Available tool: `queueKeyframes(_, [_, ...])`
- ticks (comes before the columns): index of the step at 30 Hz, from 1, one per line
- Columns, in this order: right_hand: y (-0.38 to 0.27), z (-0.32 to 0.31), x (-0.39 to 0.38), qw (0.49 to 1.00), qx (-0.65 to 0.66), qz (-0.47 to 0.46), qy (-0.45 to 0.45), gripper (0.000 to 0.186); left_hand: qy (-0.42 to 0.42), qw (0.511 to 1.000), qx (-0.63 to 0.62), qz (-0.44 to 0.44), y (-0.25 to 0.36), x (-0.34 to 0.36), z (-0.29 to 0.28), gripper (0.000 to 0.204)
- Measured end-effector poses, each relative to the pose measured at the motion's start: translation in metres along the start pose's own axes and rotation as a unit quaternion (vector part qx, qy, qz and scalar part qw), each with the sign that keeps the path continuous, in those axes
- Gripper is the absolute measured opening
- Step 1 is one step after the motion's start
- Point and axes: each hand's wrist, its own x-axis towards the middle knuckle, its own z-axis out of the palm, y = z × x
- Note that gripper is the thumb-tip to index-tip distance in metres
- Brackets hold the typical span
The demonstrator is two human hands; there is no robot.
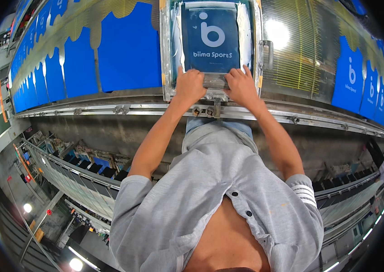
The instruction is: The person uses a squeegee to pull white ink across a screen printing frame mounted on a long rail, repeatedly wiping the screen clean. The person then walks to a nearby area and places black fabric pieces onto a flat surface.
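Counter (292, 68) runs L–R w/ blue fabric panels (130, 50) laid flat in a row, prob. to keep them smooth; framed screen (212, 45) sits btwn the L & R groups. L hand (191, 85) & R hand (241, 85) have fingers curled round opp. ends of a grey bar (215, 81) at the screen's near edge, prob. for even pressure.

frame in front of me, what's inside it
Inside the frame: dark blue mesh bearing a pale logo, white strips along both sides, and a bar gripped by the left hand and right hand. Whatever lies under the mesh is covered.
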Motion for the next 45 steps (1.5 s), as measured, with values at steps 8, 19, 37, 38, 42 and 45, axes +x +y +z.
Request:
queueKeyframes(8, [0.103, -0.045, 0.014, 0.903, 0.276, 0.255, 0.21, 0.05, -0.122, 0.988, -0.087, -0.044, 0.014, 0.022, 0.01, 0.015])
queueKeyframes(19, [0.159, 0.008, 0.053, 0.803, 0.386, 0.402, 0.213, 0.037, -0.587, 0.801, -0.11, 0.036, -0.062, 0.179, 0.013, 0.05])
queueKeyframes(37, [0.144, -0.021, 0.061, 0.827, 0.326, 0.406, 0.21, 0.03, 0.117, 0.982, -0.149, -0.01, -0.021, 0.068, 0.02, 0.034])
queueKeyframes(38, [0.144, -0.021, 0.062, 0.829, 0.329, 0.401, 0.211, 0.031, 0.212, 0.97, -0.121, 0.001, -0.006, 0.037, 0.032, 0.037])
queueKeyframes(42, [0.143, -0.021, 0.065, 0.835, 0.313, 0.373, 0.258, 0.032, 0.186, 0.977, -0.108, 0.008, 0.02, -0.036, 0.035, 0.045])
queueKeyframes(45, [0.137, -0.03, 0.068, 0.821, 0.329, 0.361, 0.295, 0.032, 0.174, 0.973, -0.15, 0.02, 0.008, -0.038, 0.026, 0.042])
